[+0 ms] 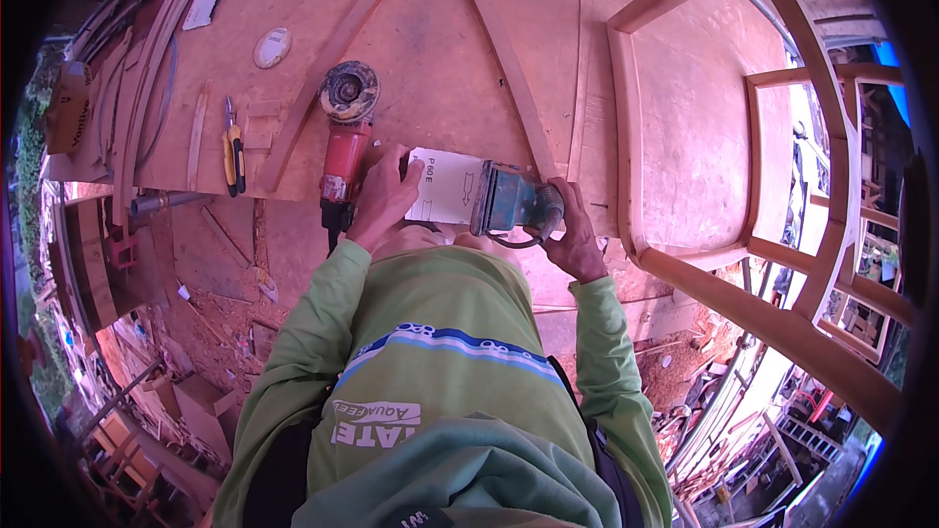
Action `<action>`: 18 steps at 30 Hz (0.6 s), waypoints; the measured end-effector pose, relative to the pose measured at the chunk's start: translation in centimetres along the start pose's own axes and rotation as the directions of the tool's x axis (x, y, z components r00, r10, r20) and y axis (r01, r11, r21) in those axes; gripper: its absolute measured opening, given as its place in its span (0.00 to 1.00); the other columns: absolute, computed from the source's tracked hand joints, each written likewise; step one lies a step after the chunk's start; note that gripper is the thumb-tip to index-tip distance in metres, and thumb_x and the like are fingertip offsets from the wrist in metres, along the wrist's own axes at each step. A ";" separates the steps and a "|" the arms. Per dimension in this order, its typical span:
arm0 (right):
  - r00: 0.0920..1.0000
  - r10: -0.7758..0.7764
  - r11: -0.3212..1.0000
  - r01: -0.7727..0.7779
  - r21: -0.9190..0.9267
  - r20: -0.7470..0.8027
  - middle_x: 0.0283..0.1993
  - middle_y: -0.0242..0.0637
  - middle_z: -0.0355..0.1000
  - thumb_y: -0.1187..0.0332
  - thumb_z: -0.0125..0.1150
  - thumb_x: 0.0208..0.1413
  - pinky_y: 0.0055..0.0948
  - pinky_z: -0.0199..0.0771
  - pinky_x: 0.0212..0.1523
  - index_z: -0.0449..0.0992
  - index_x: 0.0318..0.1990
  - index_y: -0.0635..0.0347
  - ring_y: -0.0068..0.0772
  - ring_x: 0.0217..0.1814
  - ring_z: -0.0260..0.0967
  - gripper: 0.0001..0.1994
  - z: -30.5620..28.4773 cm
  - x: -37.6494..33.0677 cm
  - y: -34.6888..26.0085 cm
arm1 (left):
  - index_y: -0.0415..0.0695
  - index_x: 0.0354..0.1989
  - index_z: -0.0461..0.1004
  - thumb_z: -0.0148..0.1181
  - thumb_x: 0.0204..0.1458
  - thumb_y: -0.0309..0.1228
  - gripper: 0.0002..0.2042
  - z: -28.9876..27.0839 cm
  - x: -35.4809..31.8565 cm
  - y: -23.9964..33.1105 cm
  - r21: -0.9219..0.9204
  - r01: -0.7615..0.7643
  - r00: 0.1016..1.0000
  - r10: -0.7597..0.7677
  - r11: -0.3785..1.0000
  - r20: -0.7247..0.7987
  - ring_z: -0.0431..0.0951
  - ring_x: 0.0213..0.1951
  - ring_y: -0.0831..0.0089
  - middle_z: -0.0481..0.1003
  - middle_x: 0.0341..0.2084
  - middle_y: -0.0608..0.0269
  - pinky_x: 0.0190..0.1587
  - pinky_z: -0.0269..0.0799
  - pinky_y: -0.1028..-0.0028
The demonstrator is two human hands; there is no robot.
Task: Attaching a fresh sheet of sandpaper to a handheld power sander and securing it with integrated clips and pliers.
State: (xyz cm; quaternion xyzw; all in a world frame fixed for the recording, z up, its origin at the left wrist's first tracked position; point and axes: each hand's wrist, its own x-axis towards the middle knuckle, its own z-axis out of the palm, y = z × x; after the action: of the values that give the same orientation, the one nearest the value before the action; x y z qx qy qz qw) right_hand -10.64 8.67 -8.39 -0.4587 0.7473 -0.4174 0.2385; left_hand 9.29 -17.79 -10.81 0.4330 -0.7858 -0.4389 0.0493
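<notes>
My left hand (388, 194) pinches the left edge of a sheet of sandpaper (445, 186), its pale printed back facing up. At the sheet's right end, a teal electric sander (509, 198) lies tipped on its side, its flat pad towards the paper. My right hand (575, 240) is wrapped round the sander's dark rear end, and a black cord loops beneath it. Whether the paper is fixed to the pad cannot be seen. Just left of my left hand rests a red angle grinder (344, 152) with a dusty round head.
Yellow-handled pliers (233, 154), a round disc (272, 47) and wooden strips (333, 78) lie on the plywood worktop (430, 59). Another strip (511, 78) slants behind the sander. A large wooden frame (626, 127) stands at the right. Wood shavings (220, 303) litter the ground.
</notes>
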 end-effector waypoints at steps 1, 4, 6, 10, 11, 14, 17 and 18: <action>0.999 0.033 0.999 -0.033 0.034 -0.005 0.60 0.51 0.67 0.77 0.78 0.44 0.41 0.81 0.54 0.61 0.71 0.63 0.57 0.58 0.74 0.44 0.2 -0.2 0.2 | 0.35 0.51 0.73 0.59 0.64 0.37 0.17 0.1 0.0 -0.2 0.003 0.008 1.000 -0.008 1.000 0.005 0.81 0.48 0.38 0.80 0.43 0.36 0.52 0.74 0.51; 0.999 0.033 0.998 -0.033 0.044 0.004 0.61 0.53 0.68 0.77 0.78 0.44 0.44 0.80 0.56 0.62 0.70 0.64 0.59 0.60 0.73 0.43 -0.4 0.5 -0.7 | 0.36 0.51 0.73 0.58 0.65 0.37 0.16 0.2 0.1 -0.7 -0.010 -0.009 1.000 0.009 1.000 0.014 0.81 0.49 0.39 0.80 0.43 0.36 0.52 0.74 0.51; 1.000 0.008 1.000 -0.009 0.025 0.019 0.62 0.53 0.68 0.77 0.78 0.44 0.44 0.79 0.57 0.62 0.69 0.64 0.60 0.62 0.73 0.43 -1.0 1.2 -2.1 | 0.36 0.50 0.73 0.58 0.65 0.36 0.15 0.0 0.0 -0.7 -0.023 -0.029 0.999 0.029 0.999 0.026 0.81 0.49 0.39 0.80 0.43 0.36 0.52 0.74 0.51; 0.998 -0.023 1.000 0.023 0.004 0.065 0.62 0.52 0.68 0.75 0.79 0.44 0.44 0.78 0.59 0.63 0.69 0.64 0.61 0.61 0.73 0.42 -1.4 2.1 -1.9 | 0.36 0.48 0.74 0.58 0.65 0.34 0.12 0.2 -0.4 -1.0 -0.039 -0.033 0.999 0.033 0.999 0.025 0.81 0.44 0.42 0.80 0.39 0.40 0.49 0.74 0.54; 0.997 0.006 0.999 -0.009 0.047 0.071 0.63 0.52 0.68 0.75 0.79 0.44 0.45 0.77 0.59 0.63 0.69 0.63 0.62 0.61 0.73 0.42 -1.4 2.0 -1.6 | 0.36 0.46 0.74 0.59 0.64 0.32 0.11 0.2 -0.4 -1.0 -0.025 -0.067 0.997 0.066 0.997 -0.034 0.82 0.40 0.49 0.80 0.36 0.44 0.46 0.75 0.57; 0.998 0.020 0.995 -0.027 0.100 0.066 0.63 0.52 0.67 0.74 0.79 0.44 0.45 0.77 0.59 0.64 0.68 0.63 0.62 0.62 0.73 0.42 -1.4 1.9 -0.8 | 0.36 0.43 0.75 0.62 0.64 0.30 0.09 0.1 0.0 -0.7 -0.423 0.134 0.987 -0.084 0.896 0.135 0.79 0.35 0.69 0.79 0.32 0.57 0.40 0.74 0.66; 0.997 0.011 0.997 -0.017 0.079 0.078 0.63 0.51 0.67 0.75 0.79 0.43 0.45 0.77 0.59 0.63 0.69 0.62 0.61 0.62 0.73 0.43 -1.1 2.3 -1.0 | 0.35 0.41 0.76 0.63 0.64 0.29 0.08 -0.8 -0.9 0.9 -0.405 0.066 0.997 -0.041 0.912 0.070 0.74 0.35 0.81 0.77 0.31 0.65 0.37 0.70 0.74; 0.995 0.015 0.999 -0.019 0.042 0.102 0.63 0.51 0.67 0.75 0.79 0.43 0.45 0.77 0.59 0.63 0.69 0.62 0.61 0.62 0.73 0.43 -0.9 2.7 -1.2 | 0.35 0.41 0.76 0.63 0.64 0.29 0.08 -1.2 -1.0 1.1 -0.406 0.070 0.996 -0.044 0.911 0.072 0.74 0.35 0.81 0.77 0.31 0.65 0.37 0.70 0.74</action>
State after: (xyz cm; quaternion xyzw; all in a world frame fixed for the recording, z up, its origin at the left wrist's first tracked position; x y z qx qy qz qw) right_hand -12.00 6.33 -6.84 -0.4677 0.7290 -0.4073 0.2896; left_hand 9.75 -17.62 -9.00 0.4221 -0.6651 -0.6075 0.1016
